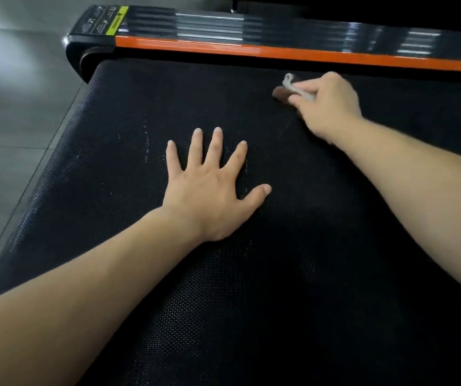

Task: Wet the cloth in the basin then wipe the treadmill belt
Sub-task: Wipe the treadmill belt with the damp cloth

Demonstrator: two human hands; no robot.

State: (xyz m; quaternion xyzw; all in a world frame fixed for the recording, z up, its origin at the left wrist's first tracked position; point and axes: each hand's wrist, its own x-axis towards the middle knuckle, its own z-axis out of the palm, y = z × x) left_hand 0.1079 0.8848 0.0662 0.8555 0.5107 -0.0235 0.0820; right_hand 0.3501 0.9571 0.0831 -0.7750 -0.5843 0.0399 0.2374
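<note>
In the head view, the cloth (pixel 293 87) lay bunched on the far part of the belt (pixel 140 246), close to the orange rail (pixel 251 50). The right hand (pixel 329 104) gripped it, fingers curled round it, with a grey fold and a brown end poking out to the left. The likely trouble was that so tight a wad would touch only a narrow strip and miss the pale flecks near the belt's middle. Pushed further out, it could snag under the rail. Weight on the left hand (pixel 212 188) might also make the belt slip. That hand lay flat near the belt's middle, palm down, fingers straight and spread, holding nothing. The right arm reached forward, nearly straight. The basin was out of sight
</note>
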